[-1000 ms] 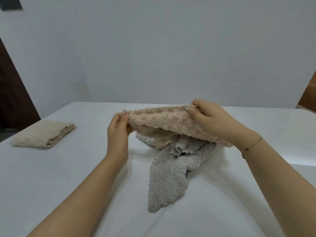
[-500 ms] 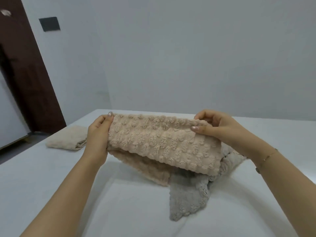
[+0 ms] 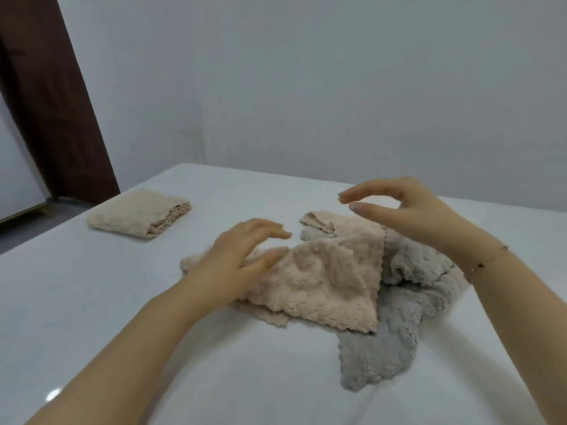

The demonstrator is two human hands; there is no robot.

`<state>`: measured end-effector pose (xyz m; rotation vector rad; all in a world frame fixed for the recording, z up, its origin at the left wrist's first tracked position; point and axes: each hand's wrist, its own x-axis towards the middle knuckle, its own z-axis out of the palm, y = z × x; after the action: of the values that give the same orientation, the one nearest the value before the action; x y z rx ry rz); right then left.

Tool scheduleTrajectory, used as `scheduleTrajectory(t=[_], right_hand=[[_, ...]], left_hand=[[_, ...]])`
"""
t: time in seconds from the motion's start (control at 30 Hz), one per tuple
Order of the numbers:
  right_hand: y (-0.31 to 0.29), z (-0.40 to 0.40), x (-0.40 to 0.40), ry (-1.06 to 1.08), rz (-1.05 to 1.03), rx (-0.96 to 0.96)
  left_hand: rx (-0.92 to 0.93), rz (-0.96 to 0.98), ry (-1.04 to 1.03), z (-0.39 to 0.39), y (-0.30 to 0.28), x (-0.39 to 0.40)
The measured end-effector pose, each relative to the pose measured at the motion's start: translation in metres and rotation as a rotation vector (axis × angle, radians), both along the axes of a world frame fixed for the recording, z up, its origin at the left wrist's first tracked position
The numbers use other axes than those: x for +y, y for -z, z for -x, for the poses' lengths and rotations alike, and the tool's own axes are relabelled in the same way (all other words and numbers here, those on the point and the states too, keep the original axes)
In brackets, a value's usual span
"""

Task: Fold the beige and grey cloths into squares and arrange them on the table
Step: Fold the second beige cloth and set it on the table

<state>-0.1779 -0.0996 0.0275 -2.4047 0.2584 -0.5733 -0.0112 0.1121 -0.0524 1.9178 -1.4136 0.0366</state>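
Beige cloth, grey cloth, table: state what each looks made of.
Beige cloth: plush fleece, probably microfibre; nubby matte pile, scalloped edge.
Grey cloth: seemingly the same fluffy fabric, crumpled.
Table: smooth, glossy white, perhaps laminate or stone; it shows a bright glint.

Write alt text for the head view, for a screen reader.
Two bare hands over a loose beige cloth that lies partly on a crumpled grey cloth on a white table: left hand rests on it, right hand hovers above, holding nothing. A folded beige cloth sits far left.
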Motion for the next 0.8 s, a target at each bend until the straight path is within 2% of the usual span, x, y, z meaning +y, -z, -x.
scheduleTrajectory(t=[0.07,0.13,0.2,0.27,0.37,0.5,0.67,0.8], right_hand=[[0.01,-0.004,-0.01,0.051,0.158,0.081],[0.033,-0.014,-0.019,0.076,0.409,0.257],[0.055,-0.022,-0.026,0.108,0.56,0.409],[0.069,-0.023,-0.033,0.142,0.576,0.486],[0.079,-0.016,-0.039,0.131,0.556,0.486],[0.079,-0.001,-0.045,0.098,0.675,0.549],[0.073,0.016,-0.064,0.09,0.658,0.589],[0.073,0.033,-0.082,0.115,0.705,0.63]], left_hand=[[-0.056,-0.172,0.107,0.008,0.016,-0.009],[-0.107,-0.31,0.096,0.004,0.027,-0.012],[-0.082,-0.351,0.07,-0.004,0.03,-0.012],[-0.051,-0.346,0.054,-0.009,0.031,-0.011],[-0.037,-0.325,-0.019,-0.019,0.032,-0.011],[-0.071,-0.3,-0.148,-0.028,0.033,-0.009],[-0.105,-0.25,-0.327,-0.023,0.036,-0.009],[-0.076,-0.239,-0.311,-0.018,0.034,-0.005]])
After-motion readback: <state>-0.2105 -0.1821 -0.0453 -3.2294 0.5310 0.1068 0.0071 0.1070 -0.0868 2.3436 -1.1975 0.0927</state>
